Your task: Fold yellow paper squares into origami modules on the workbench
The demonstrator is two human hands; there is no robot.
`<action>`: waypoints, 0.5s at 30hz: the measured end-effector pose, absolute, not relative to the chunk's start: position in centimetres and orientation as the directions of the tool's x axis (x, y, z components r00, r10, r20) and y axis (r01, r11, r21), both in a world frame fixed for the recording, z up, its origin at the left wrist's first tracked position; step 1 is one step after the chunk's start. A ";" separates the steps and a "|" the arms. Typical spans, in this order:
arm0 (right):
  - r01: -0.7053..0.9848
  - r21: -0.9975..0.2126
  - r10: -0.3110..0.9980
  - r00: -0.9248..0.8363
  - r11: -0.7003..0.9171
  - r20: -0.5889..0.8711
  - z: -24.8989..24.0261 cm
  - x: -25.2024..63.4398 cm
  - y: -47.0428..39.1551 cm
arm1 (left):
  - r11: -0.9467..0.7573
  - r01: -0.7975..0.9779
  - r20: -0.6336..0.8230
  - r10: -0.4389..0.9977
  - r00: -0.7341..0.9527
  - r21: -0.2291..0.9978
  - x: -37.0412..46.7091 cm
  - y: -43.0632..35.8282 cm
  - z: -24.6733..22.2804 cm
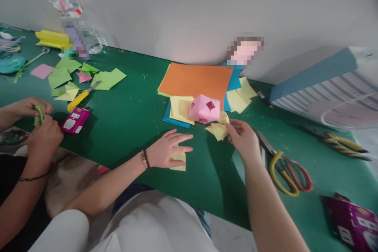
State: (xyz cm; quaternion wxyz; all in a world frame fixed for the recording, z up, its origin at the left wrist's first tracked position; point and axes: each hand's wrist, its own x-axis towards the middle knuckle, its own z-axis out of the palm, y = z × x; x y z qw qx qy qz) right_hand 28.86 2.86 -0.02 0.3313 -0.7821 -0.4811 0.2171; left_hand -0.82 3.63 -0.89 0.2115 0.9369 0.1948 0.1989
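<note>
Judging from the head view, the paper folding seems to be partly done. A pink folded ball (pixel 203 111) has been given a rounded, faceted shape with square-edged openings, and it is set at the front of the paper pile, overlapping a stack of yellow paper (pixel 179 107). Just beside it, toward the right hand (pixel 244 136), lie small folded yellow pieces (pixel 217 130), in which creases and points can be made out; whether they are finished cannot be told.

The thumb and forefinger of the right hand are brought close together at the edge of those pieces, but whether paper is actually pinched cannot be made out. The left hand (pixel 169 149) is held with its fingers spread wide, with nothing grasped, and a flat yellow square (pixel 180 165) is partly covered by it.

As far as is shown, much paper is left unworked: the orange sheet (pixel 196 80), the blue paper (pixel 174 120) and the yellow stack lie flat. No yellow ball matching the pink one is seen, so the yellow work is judged to be at an early stage. The scissors (pixel 278 154) are left untouched beside the right forearm.
</note>
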 end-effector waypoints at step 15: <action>0.930 -0.334 0.909 0.000 0.153 0.417 -1.0 27.3 1.8 | -0.837 0.261 0.358 0.458 0.814 0.480 -0.9 3.8 -0.9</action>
